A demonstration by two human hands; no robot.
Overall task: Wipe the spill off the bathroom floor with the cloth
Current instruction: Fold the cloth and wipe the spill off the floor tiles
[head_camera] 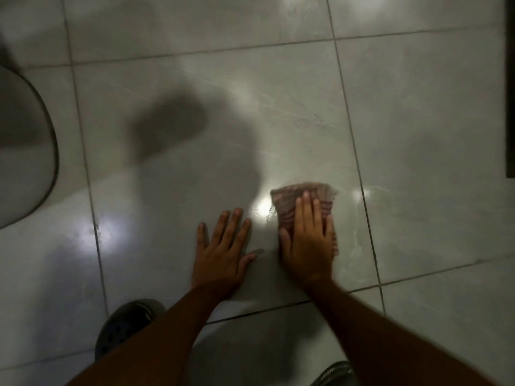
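A pinkish-brown striped cloth [303, 196] lies flat on the glossy grey floor tiles [195, 190]. My right hand [308, 240] presses down on the cloth with fingers together, covering its near half. The cloth looks blurred. A thin wet film [359, 218] with faint curved edges shines on the tile just right of the cloth and at its left side. My left hand [223, 254] rests palm down on the bare tile beside it, fingers spread, holding nothing.
A rounded white fixture [25, 151] with a dark rim stands at the left edge. A dark vertical edge [510, 93] runs down the far right. My dark perforated shoe [125, 327] is at the bottom left, another shoe [334, 374] at the bottom centre-right.
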